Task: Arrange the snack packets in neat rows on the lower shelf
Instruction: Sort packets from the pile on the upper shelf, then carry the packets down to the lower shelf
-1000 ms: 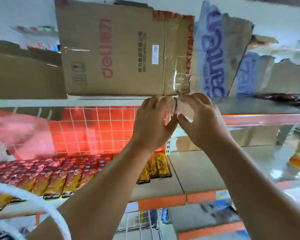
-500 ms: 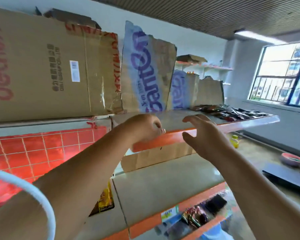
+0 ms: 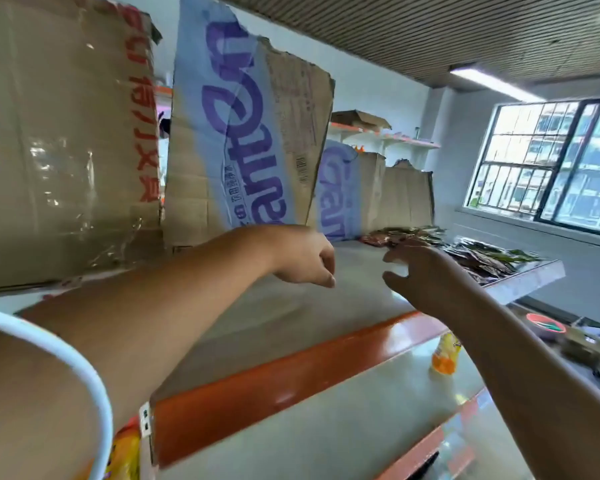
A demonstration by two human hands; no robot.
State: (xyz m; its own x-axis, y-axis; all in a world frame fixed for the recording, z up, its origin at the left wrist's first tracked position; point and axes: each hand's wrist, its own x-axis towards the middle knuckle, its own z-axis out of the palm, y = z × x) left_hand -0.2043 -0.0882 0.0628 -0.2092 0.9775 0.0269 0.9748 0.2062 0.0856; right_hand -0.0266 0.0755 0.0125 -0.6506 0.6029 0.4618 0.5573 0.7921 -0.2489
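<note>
A heap of dark brown and green snack packets (image 3: 482,258) lies at the far right end of the upper shelf (image 3: 291,313). My right hand (image 3: 420,271) hovers just left of that heap, fingers spread and curved, holding nothing. Further left, my left hand (image 3: 305,261) hangs over the same shelf with its fingers curled under, and nothing shows in it. The lower shelf (image 3: 343,431) runs below the orange edge strip. At the bottom left, a yellow packet (image 3: 125,455) peeks out beside my left arm.
Torn cardboard sheets (image 3: 243,133) stand upright along the back of the upper shelf. A yellow-orange bottle (image 3: 445,355) stands on the lower shelf at the right. A white hoop (image 3: 84,358) curves across the lower left. A window fills the right wall.
My view has swung right. Both hands left the taped cardboard edge and moved right over the upper shelf, the right hand nearing the packet heap.
</note>
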